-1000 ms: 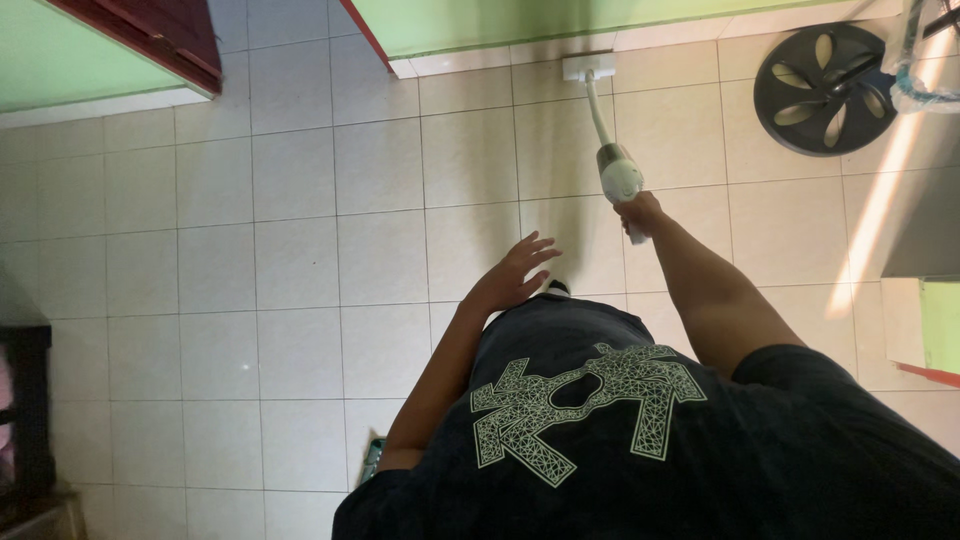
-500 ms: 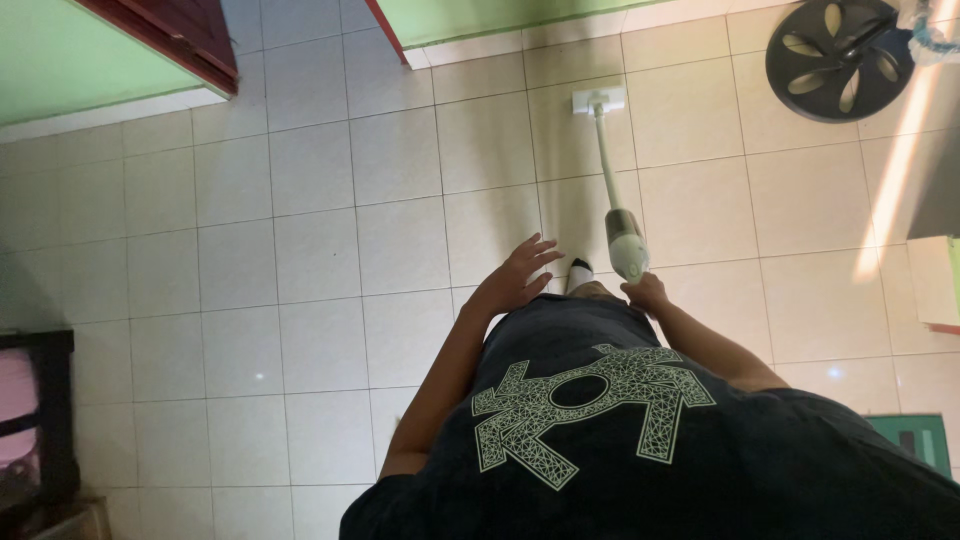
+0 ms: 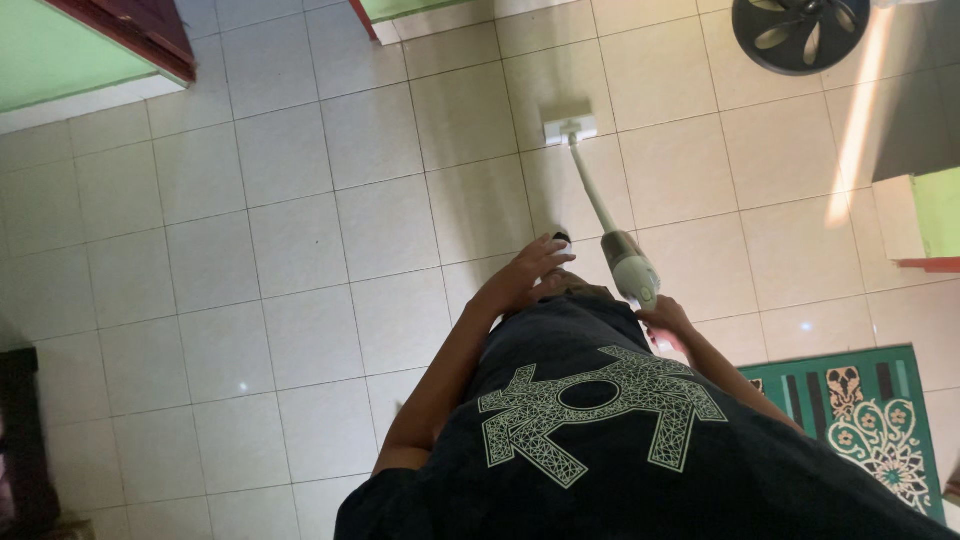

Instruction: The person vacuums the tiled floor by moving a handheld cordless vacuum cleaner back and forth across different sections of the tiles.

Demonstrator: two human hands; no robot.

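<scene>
I look down over my dark shirt at a tiled floor. My right hand (image 3: pixel 664 318) grips the handle end of a white stick vacuum cleaner (image 3: pixel 628 265). Its pale tube runs away from me to a small flat floor head (image 3: pixel 570 129) resting on the tiles. My left hand (image 3: pixel 530 272) hovers in front of my waist with fingers spread, holding nothing, a little to the left of the vacuum's body.
A round dark fan (image 3: pixel 800 30) stands at the top right. A green patterned mat (image 3: pixel 860 415) lies at the lower right. Green walls with dark red trim (image 3: pixel 130 35) border the top left. Dark furniture (image 3: pixel 20 440) sits at the left edge.
The vacuum has been drawn back toward me, its floor head now well away from the far wall. My right arm has bent in closer. The green mat has come into view.
</scene>
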